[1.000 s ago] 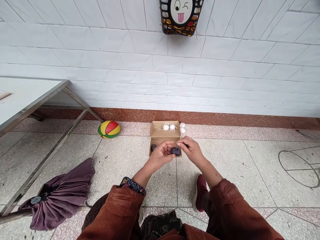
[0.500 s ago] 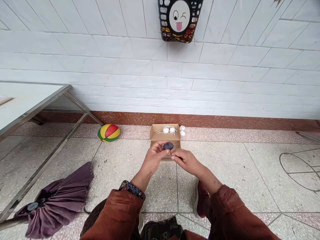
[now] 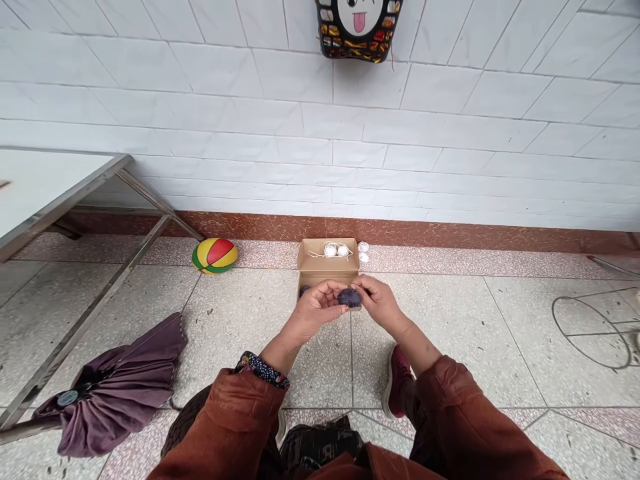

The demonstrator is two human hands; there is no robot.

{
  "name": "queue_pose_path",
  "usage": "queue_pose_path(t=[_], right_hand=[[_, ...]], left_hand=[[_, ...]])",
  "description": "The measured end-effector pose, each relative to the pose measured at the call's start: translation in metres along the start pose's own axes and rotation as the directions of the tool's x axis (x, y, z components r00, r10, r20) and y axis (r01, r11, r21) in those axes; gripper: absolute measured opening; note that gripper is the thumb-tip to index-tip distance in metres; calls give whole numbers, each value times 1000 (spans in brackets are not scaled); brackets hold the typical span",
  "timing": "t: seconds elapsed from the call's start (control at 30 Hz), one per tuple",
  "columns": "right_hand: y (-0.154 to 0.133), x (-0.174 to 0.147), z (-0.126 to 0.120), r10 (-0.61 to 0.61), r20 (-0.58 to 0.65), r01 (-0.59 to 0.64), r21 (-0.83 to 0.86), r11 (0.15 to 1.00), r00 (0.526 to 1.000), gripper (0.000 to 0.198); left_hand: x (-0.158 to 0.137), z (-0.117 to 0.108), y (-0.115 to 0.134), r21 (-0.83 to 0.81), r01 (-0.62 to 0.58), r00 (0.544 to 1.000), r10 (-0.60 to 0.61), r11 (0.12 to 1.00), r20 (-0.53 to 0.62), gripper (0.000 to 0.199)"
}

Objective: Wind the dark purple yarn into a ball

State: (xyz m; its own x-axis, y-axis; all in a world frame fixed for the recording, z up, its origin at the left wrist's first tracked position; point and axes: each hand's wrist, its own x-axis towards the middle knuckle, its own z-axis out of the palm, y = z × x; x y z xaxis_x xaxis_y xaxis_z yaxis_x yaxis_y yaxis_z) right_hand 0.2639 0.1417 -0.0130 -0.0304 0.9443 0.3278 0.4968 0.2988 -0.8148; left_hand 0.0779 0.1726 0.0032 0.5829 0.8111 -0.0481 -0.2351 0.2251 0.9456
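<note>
A small dark blue-grey ball of yarn [image 3: 349, 298] is held between my two hands, above the near part of an open cardboard box [image 3: 327, 275]. My left hand [image 3: 316, 308] grips its left side between thumb and fingers. On its right, my right hand [image 3: 378, 301] pinches the yarn with bent fingertips. White yarn balls [image 3: 331, 250] with loose strands lie in the far half of the box. Another dark thing [image 3: 305, 291] shows partly inside the box, left of my left fingers. My hands hide much of the near half.
More white balls [image 3: 363, 253] lie right of the box. A striped ball [image 3: 215, 256] and a folded purple umbrella [image 3: 125, 387] are at left, by a metal-framed table [image 3: 95, 183]. A wire ring stand [image 3: 593, 328] is at right. A black basket [image 3: 357, 50] hangs on the wall.
The yarn ball has shifted slightly right and been turned. My right hand has come up from below it to its right side. The whole view has tilted down a little.
</note>
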Motion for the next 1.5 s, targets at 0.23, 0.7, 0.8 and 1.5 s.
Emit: queue_pose_path(t=[0.23,0.7,0.8,1.5], right_hand=[[-22,-9,12,-167,271,188,-50,981,948,20],[-11,9,3,-2,-56,5,41,999,998,20],[-5,6,14,-8,51,5,48,999,999,18],[-9,9,-10,-99,33,101,-34,994,994,18]], left_hand=[[8,-10,-3,161,-115,947,157,980,-279,39],[-5,-10,1,140,-106,994,109,984,-11,33],[-3,-10,1,-13,-70,997,69,997,-37,34],[-3,-7,-2,230,-5,999,-4,973,38,30]])
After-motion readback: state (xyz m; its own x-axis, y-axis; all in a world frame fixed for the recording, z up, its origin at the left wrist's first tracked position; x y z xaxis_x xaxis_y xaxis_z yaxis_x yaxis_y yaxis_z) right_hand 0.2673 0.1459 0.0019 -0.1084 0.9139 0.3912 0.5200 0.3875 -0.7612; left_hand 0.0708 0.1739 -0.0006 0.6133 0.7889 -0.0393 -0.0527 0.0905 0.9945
